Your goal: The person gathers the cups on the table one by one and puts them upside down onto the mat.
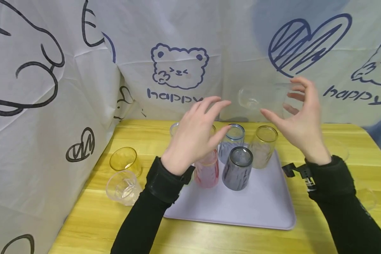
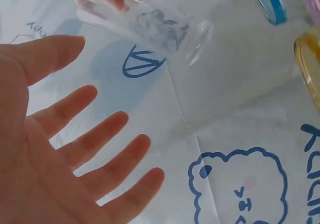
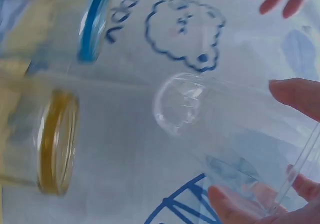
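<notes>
My right hand (image 1: pixel 303 120) grips a clear drinking glass (image 1: pixel 266 97) near its rim. The glass lies on its side in the air above the back of the tray, its base pointing left toward my other hand. Fingers and thumb go round it in the right wrist view. Raised over the left part of the tray, my left hand (image 1: pixel 195 135) has its fingers spread and holds nothing. Beneath the hands, the lilac tray (image 1: pixel 241 211) carries a dark grey glass (image 1: pixel 238 173), a pink glass (image 1: pixel 207 174), a blue-rimmed glass (image 1: pixel 231 144) and an amber-rimmed glass (image 1: pixel 262 151). The left hand partly hides others.
Left of the tray, a yellow glass (image 1: pixel 125 162) and a clear tumbler (image 1: pixel 124 188) stand on the wooden table (image 1: pixel 92 218). Faint clear glasses (image 1: pixel 366 197) show beside the right forearm. A printed cloth (image 1: pixel 235 53) hangs behind the table and along its left side.
</notes>
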`<state>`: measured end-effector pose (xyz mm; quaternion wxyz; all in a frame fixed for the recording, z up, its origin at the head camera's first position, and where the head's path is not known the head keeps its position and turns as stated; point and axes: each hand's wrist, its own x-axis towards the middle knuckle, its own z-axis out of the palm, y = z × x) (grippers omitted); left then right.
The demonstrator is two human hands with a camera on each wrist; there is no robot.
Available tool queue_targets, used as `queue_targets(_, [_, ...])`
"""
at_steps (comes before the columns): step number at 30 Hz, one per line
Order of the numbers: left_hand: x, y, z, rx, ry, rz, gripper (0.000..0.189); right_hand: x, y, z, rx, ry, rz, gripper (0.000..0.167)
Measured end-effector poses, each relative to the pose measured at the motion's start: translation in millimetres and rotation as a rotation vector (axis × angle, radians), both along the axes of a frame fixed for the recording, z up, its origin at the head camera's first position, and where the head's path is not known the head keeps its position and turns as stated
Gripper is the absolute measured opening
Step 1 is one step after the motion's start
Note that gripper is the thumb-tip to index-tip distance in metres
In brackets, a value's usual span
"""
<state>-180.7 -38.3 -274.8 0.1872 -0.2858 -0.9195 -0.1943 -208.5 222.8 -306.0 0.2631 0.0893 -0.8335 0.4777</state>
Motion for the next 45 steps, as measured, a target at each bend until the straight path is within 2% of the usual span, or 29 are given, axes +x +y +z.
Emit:
queue_targets(2, [4.9, -1.7, -4.6, 0.070, 0.022, -0.020, 0.051, 13.7, -6.3, 4.5, -0.048, 0.013, 0.007, 0.084])
queue_targets(8, [18.4, -4.6, -17.6, 0.286, 0.071, -0.067, 0.049, 33.8, -15.9, -6.8, -0.211, 0.175, 0.072, 0.082])
queue_targets(15, [30.3, -4.2, -32.3, 0.540, 0.077, -0.091, 0.049, 51.9, -28.7, -26.5, -0.518, 0.363, 0.238, 0.082])
queue_targets(19, [37.4, -3.1, -38.1, 0.669, 0.085, -0.067, 0.048, 61.5, -38.7, -39.1, -0.553, 0.438, 0.215, 0.082])
queue_targets(22, [41.1, -1.8, -41.7, 0.717, 0.104, -0.041, 0.047, 68.2, -44.9, -47.3, -0.597, 0.451, 0.217, 0.083])
queue_targets(25, [42.3, -0.3, -46.1, 0.740, 0.102, -0.027, 0.048, 72.3, -49.8, -52.4, -0.662, 0.443, 0.271, 0.083])
queue_targets(32, [42.6, 4.4, -50.7, 0.789, 0.071, -0.046, 0.055, 72.8, -58.2, -57.3, -0.673, 0.484, 0.373, 0.082])
queue_targets(36, [42.5, 6.6, -54.3, 0.845, 0.000, -0.073, 0.061, 74.7, -61.0, -58.7, -0.687, 0.487, 0.426, 0.081])
queue_targets(42, [42.6, 7.7, -57.6, 0.977, -0.235, -0.147, 0.069, 77.7, -63.7, -58.3, -0.695, 0.462, 0.495, 0.084])
queue_targets(45, [42.1, 8.0, -58.8, 1.032, -0.320, -0.189, 0.076, 78.5, -64.6, -58.7, -0.716, 0.451, 0.554, 0.084])
